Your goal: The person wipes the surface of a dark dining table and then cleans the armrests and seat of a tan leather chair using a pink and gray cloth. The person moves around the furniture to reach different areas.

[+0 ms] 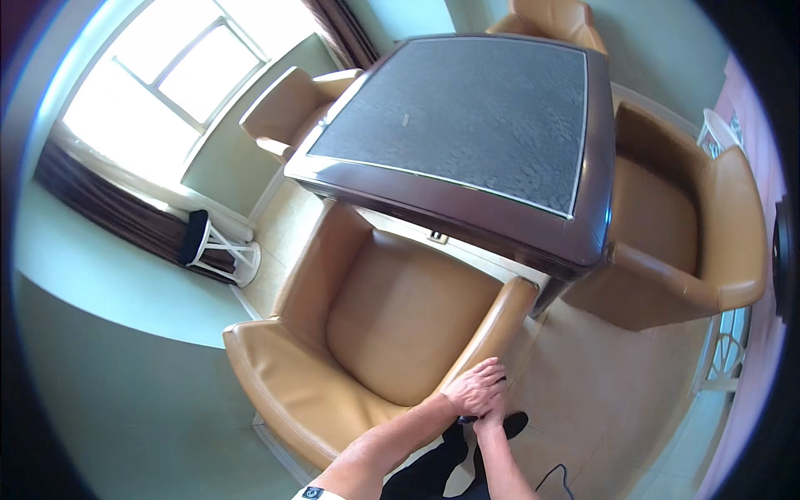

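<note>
My left hand point(476, 388) and my right hand point(492, 412) are together beside the arm of the nearest tan leather armchair point(417, 308). The left lies over the right, its fingers bent and pressed together, with a dark band on one finger. Most of the right hand's fingers are hidden beneath it. Under the hands shows a small dark, purplish edge point(467, 420), too little to name. The armchair stands angled toward a dark wooden table point(450, 190) with a black inset top.
More tan armchairs stand to the right point(667, 217), far left point(292, 112) and at the back point(554, 21). A white-legged stool point(223, 250) is by the curtain point(108, 200). A black cord point(557, 468) lies on the tiled floor near my feet.
</note>
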`<state>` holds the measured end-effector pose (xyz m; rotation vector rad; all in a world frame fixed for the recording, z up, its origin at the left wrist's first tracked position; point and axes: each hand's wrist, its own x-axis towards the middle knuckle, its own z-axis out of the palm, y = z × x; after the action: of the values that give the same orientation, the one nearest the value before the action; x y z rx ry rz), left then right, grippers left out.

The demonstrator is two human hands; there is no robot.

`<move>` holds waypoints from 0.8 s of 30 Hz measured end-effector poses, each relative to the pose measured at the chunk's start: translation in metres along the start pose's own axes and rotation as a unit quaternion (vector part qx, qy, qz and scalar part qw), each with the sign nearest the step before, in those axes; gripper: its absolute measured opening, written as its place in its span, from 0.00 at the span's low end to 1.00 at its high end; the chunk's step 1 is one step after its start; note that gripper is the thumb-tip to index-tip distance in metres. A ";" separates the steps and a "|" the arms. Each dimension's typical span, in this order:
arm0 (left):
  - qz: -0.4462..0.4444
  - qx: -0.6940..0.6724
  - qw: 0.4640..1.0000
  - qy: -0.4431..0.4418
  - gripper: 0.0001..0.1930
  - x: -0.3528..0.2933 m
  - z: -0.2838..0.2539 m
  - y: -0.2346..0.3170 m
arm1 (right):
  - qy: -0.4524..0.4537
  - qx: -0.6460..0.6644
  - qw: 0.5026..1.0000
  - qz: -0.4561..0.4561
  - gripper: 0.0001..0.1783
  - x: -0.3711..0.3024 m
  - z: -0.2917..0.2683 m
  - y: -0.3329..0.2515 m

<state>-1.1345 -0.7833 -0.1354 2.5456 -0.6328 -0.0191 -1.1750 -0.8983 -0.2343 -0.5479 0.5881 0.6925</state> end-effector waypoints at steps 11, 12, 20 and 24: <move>-0.178 -0.021 0.970 -0.164 0.16 -0.080 -0.074 0.050 | 0.176 -0.311 0.924 -0.137 0.31 -0.085 0.057 0.040; -0.197 -0.026 0.966 -0.166 0.16 -0.099 -0.087 0.055 | 0.179 -0.354 0.909 -0.128 0.32 -0.095 0.059 0.049; -0.319 -0.048 0.945 -0.057 0.16 -0.200 -0.166 0.111 | 0.051 -0.584 0.810 -0.003 0.34 -0.132 0.097 0.067; -0.357 0.033 0.932 0.044 0.15 -0.250 -0.150 0.124 | -0.066 -0.610 0.790 0.019 0.27 -0.143 0.145 0.055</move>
<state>-1.3918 -0.6959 0.0284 2.6790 0.3571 -0.1378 -1.2585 -0.8309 -0.0523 -1.6800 -0.0758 1.1090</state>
